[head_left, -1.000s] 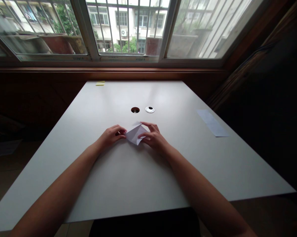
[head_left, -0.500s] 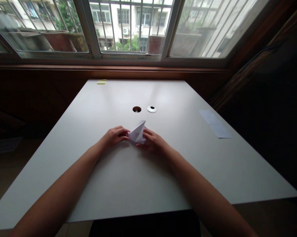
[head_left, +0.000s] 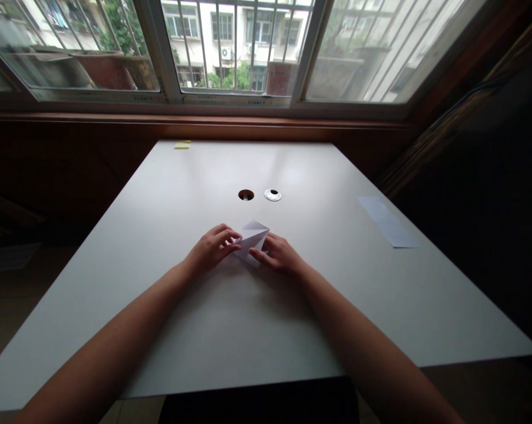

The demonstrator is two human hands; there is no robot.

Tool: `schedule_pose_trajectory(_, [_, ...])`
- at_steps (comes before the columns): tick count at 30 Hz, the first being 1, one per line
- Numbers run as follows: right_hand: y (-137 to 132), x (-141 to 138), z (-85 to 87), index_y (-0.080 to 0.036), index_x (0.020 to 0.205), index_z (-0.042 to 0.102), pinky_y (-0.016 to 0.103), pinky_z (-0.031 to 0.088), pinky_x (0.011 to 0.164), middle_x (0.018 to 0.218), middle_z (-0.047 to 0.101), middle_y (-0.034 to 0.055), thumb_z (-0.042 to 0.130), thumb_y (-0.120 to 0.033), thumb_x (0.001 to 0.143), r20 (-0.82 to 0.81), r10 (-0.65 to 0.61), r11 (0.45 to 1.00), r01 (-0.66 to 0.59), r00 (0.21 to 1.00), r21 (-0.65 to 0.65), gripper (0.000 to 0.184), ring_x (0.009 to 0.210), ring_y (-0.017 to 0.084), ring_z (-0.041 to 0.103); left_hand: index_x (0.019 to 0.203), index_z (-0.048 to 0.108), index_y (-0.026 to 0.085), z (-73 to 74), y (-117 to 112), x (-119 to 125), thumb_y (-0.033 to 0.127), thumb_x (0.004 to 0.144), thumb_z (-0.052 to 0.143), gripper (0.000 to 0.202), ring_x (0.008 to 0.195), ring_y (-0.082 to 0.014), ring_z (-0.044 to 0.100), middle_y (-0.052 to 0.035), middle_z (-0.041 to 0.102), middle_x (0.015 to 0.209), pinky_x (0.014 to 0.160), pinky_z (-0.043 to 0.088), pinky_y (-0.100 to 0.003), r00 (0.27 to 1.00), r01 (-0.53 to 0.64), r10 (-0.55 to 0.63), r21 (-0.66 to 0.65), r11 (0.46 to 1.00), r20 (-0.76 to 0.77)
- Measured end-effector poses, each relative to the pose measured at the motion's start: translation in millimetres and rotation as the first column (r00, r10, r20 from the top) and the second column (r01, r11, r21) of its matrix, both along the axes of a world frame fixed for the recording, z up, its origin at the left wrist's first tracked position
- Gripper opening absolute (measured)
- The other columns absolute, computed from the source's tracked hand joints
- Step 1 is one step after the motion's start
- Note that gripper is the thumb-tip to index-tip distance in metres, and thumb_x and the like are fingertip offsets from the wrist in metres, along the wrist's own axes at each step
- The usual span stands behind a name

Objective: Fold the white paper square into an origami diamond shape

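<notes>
Between my hands, at the middle of the white table [head_left: 230,330], is a folded sheet of white paper [head_left: 253,240] with slanting creases and a pointed flap. My left hand [head_left: 215,246] pinches its left corner between thumb and fingers. On the other side my right hand [head_left: 278,252] grips the right edge, the thumb in front and the fingers partly hidden behind the paper.
Beyond the paper are a round cable hole [head_left: 246,195] and a silver ring-shaped cover [head_left: 273,195]. A flat paper strip [head_left: 387,222] lies near the right edge. Yellow sticky notes [head_left: 182,144] sit at the far left, below a barred window [head_left: 237,47].
The folded paper has turned and tipped lower, its point now facing right, with more of a back flap showing. Both hands have shifted slightly to the right with it.
</notes>
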State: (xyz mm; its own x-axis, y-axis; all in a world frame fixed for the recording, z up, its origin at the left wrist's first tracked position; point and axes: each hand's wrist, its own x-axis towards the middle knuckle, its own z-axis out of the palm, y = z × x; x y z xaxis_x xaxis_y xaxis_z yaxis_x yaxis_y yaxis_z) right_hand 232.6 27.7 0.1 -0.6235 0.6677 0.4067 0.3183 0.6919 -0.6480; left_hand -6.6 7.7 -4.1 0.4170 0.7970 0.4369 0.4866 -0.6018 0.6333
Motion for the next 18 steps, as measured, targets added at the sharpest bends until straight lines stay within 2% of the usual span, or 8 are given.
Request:
schedule_pose_trajectory(3, [1.6,0.5,-1.6,-0.015,0.098,0.066,0.029,0.052,0.066,0.089,0.067,0.0088,0.058,-0.036,0.089,-0.025,-0.066,0.998,0.066,0.998,0.009,0.024,0.072,0.018,0.063,0.104,0.061,0.018,-0.1,-2.2,3.6,0.039,0.091,0.061,0.024,0.075,-0.0117,0.063,-0.0052,0.059,0.096,0.07,0.056,-0.025,1.0,0.017,-0.016,-0.055,0.998,0.02])
schedule_pose_trajectory(7, [5.5,5.0,-2.8,-0.016,0.092,0.068,0.031,0.052,0.072,0.089,0.07,0.0075,0.059,-0.028,0.084,-0.065,-0.039,0.999,0.037,0.997,-0.031,0.017,0.078,0.021,0.065,0.11,0.057,0.018,-2.0,-2.5,2.3,0.04,0.09,0.063,0.03,0.069,-0.0105,0.061,-0.0037,0.061,0.092,0.065,0.055,-0.024,0.995,-0.02,0.034,-0.145,0.989,0.098])
schedule_pose_trajectory(11, [5.8,9.2,1.1,-0.016,0.091,0.069,0.034,0.051,0.082,0.096,0.071,0.0072,0.059,-0.024,0.082,-0.133,0.011,0.989,-0.031,0.991,-0.147,0.016,0.089,0.023,0.065,0.124,0.054,0.023,-0.4,-0.2,-3.9,0.04,0.087,0.066,0.043,0.086,-0.014,0.061,-0.0099,0.053,0.118,0.068,0.055,-0.026,0.978,-0.09,0.111,-0.121,0.989,0.177])
schedule_pose_trajectory(13, [3.7,10.2,4.7,-0.016,0.091,0.07,0.035,0.051,0.084,0.099,0.069,0.0082,0.06,-0.024,0.082,-0.137,0.036,0.977,-0.063,0.99,-0.203,0.015,0.092,0.024,0.064,0.133,0.05,0.028,-0.6,1.4,-7.2,0.04,0.084,0.07,0.054,0.102,-0.0188,0.06,-0.0117,0.045,0.132,0.077,0.056,-0.03,0.972,-0.074,0.099,-0.123,0.99,0.211])
schedule_pose_trajectory(15, [1.3,10.4,7.9,-0.016,0.09,0.07,0.036,0.05,0.087,0.103,0.068,0.0096,0.061,-0.025,0.082,-0.114,0.075,0.967,-0.1,0.991,-0.233,0.015,0.096,0.024,0.063,0.138,0.044,0.031,-2.6,2.7,-9.7,0.039,0.081,0.074,0.065,0.119,-0.0239,0.053,-0.0116,0.042,0.139,0.091,0.053,-0.037,0.972,-0.006,0.042,-0.155,0.988,0.233])
schedule_pose_trajectory(18, [-0.1,9.6,9.6,-0.017,0.096,0.071,0.039,0.047,0.094,0.109,0.066,0.011,0.062,-0.027,0.084,-0.055,0.123,0.961,-0.132,0.991,-0.243,0.018,0.105,0.026,0.061,0.143,0.038,0.031,-7.2,3.2,-11.7,0.037,0.078,0.076,0.076,0.123,-0.0252,0.051,-0.0104,0.052,0.128,0.105,0.044,-0.045,0.972,0.108,-0.057,-0.22,0.969,0.226])
